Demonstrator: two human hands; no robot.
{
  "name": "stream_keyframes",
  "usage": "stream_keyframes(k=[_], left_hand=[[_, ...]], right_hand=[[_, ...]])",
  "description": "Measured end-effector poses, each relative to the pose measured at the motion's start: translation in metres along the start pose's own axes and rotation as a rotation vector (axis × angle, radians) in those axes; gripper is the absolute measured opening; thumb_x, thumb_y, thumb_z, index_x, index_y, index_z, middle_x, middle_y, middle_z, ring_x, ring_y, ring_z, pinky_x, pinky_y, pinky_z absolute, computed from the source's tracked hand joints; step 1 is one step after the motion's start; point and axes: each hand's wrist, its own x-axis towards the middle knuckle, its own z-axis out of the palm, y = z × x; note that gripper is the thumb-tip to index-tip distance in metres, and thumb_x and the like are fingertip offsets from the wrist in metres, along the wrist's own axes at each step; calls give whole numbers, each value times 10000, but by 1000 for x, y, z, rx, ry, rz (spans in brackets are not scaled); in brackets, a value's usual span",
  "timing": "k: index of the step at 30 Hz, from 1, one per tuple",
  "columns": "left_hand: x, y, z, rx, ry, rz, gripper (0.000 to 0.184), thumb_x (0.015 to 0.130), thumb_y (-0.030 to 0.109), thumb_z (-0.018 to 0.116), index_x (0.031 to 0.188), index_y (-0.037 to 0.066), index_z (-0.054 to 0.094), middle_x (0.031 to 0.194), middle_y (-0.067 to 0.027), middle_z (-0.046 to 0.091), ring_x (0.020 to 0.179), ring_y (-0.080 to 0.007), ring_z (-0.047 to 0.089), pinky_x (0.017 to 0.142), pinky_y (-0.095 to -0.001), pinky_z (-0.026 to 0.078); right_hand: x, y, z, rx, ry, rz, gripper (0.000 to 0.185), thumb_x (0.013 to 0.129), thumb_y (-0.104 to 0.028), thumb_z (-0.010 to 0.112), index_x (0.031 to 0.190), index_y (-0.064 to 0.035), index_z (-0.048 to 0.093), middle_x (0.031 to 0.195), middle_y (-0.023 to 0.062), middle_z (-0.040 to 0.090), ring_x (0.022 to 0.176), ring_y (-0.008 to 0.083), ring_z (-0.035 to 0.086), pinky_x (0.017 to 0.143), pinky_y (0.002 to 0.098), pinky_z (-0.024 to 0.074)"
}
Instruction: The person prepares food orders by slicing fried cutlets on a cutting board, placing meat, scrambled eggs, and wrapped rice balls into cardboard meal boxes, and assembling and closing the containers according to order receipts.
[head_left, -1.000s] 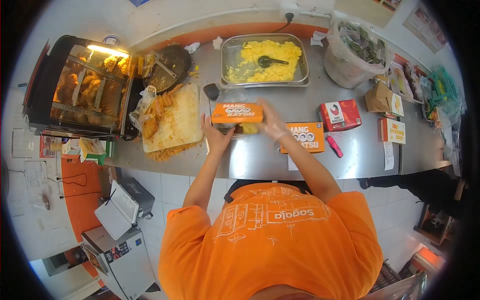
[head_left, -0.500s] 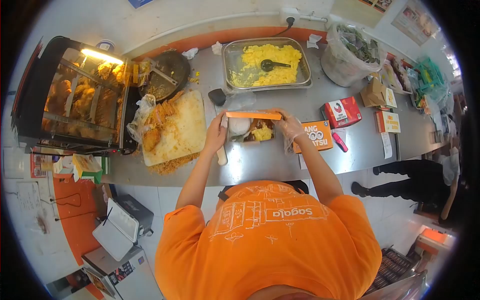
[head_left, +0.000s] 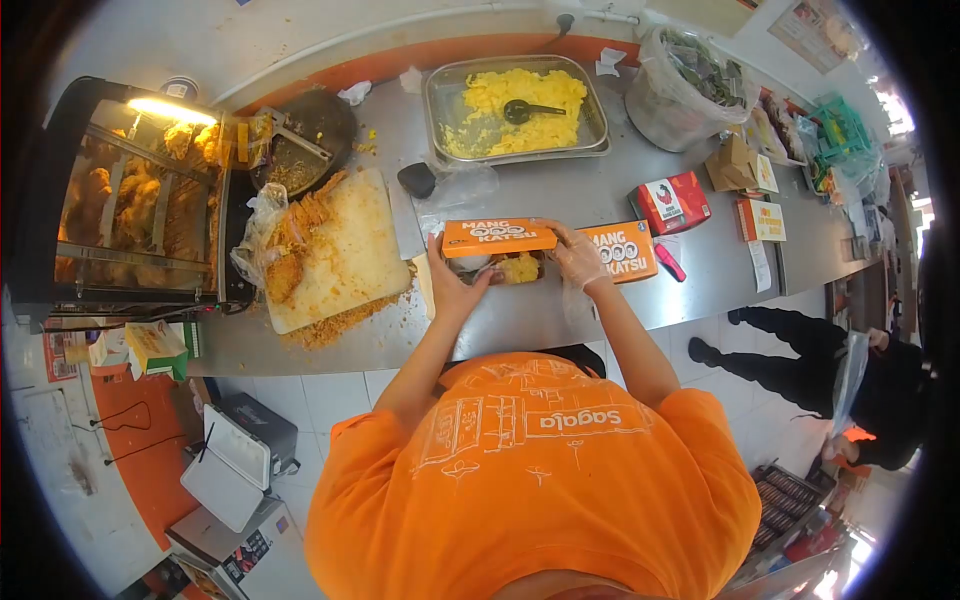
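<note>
Left hand (head_left: pixel 460 287): we grip the orange box (head_left: pixel 500 236), centre frame.
Right hand (head_left: pixel 580 258): we hold its right end.
Metal tray (head_left: pixel 447 105): upper centre.

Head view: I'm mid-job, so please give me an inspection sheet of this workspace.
Surface: steel counter; crumbs around the chopping board.
Job's things: orange box with its lid partly raised, yellow food showing inside.
Clutter: crumpled paper at the back; pink marker beside the second orange box.
Hands: left hand at the box's left end; right hand, in a clear glove, at its right end.
Cables: black plug at the wall; dark cords at far left.
Surroundings: lit food warmer at left; another person in dark clothes at right.
</note>
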Motion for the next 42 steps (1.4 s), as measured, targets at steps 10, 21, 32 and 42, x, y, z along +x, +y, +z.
stream_keyframes(k=[10,21,32,42], left_hand=[[4,-30,-27,90,-127,226,611,741,-34,698,1304,43,472,1174,-175,549,1131,-335,535,972,-390,436],[-45,10,-76,-359,-543,-192,629,834,27,665,1409,55,409,1275,-149,533,1192,-259,533,993,-385,438],[-72,25,-59,286,-427,192,722,770,307,788,1353,51,448,1496,-284,260,1379,-465,267,1119,-533,252],[-34,34,-49,541,-730,481,690,746,508,737,1377,353,503,1503,-288,212,1383,-509,189,1074,-679,189]], right_hand=[[-25,28,22,-68,-17,-56,624,774,-28,629,1362,-201,510,1339,96,581,1198,282,575,986,338,462],[-62,33,2,261,-200,75,617,771,51,630,1355,-108,507,1301,108,599,1224,207,555,1011,312,442],[-96,42,17,-288,-111,-348,726,748,-182,751,1406,-135,447,1501,227,326,1346,436,361,1109,432,334],[-79,53,22,-701,-109,-781,670,741,-269,782,1352,-296,509,1485,204,329,1385,417,316,1059,486,387]])
